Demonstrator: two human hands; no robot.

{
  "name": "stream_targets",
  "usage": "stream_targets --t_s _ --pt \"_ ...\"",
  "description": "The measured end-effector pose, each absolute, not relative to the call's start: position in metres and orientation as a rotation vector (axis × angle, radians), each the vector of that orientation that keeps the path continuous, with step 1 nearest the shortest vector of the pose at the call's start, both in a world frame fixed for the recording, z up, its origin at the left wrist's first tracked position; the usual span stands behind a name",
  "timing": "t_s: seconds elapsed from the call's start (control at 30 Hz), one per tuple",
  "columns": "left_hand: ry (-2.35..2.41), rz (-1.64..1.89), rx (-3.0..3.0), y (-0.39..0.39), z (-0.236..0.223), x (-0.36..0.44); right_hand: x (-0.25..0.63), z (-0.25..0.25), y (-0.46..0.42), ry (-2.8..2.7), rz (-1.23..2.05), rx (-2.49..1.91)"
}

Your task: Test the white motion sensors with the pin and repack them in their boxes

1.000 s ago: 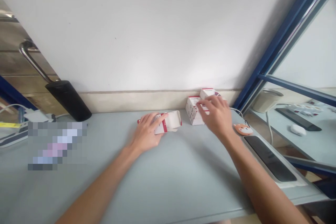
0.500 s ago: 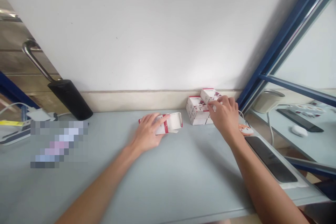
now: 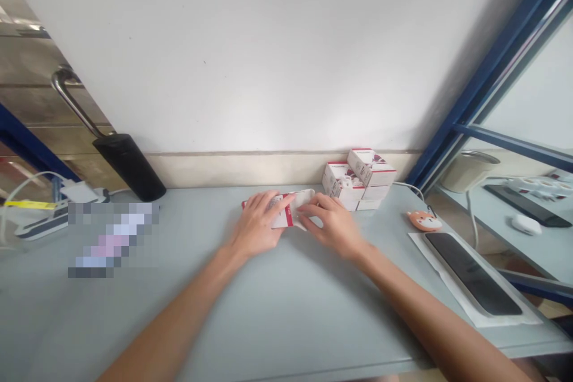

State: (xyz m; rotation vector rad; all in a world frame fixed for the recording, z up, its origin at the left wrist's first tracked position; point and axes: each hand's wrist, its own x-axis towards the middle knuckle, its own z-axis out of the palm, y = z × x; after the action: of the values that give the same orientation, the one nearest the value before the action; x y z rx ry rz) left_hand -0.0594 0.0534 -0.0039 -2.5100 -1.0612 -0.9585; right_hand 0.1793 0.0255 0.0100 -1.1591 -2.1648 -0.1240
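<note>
A small red-and-white cardboard box [image 3: 281, 215] lies on its side on the grey table [image 3: 286, 304]. My left hand [image 3: 256, 224] lies over its left part, fingers on top and thumb at the near side, holding it. At the box's right, open end is my right hand [image 3: 331, 221], its fingers bent together against the white flaps. Whatever those fingertips may grip is hidden. Behind my right hand, against the wall, stand several similar small boxes [image 3: 373, 168], stacked. A small white item [image 3: 347, 182] sits on the front one.
To the right are an orange animal-face case [image 3: 424, 221] and a dark phone [image 3: 472, 274] on a white sheet. A black cylinder [image 3: 129, 167], a power strip [image 3: 42, 224] and a pixelated patch are at left. A mirror [image 3: 528, 131] with a blue frame borders the right side.
My right hand has moved left from the stacked boxes to the open end of the held box. My left hand keeps its hold. The view has shifted slightly.
</note>
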Motion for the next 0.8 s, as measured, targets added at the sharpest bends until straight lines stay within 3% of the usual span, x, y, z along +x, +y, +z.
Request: stream_targets --t_s 0.47,0.6,0.8 --pt "-1.195 -0.917 -2.751 0.052 0.004 -0.065 0.189 0.017 0.031 -2.225 -0.513 -1.022" --pt "-1.319 -0.844 -2.810 0.054 0.019 -0.070 0.195 0.021 0.033 -2.133 -0.331 -1.034" --pt "-1.315 -0.763 -2.750 0.057 0.034 -0.095 0.198 0.021 0.035 -1.769 0.228 -1.005"
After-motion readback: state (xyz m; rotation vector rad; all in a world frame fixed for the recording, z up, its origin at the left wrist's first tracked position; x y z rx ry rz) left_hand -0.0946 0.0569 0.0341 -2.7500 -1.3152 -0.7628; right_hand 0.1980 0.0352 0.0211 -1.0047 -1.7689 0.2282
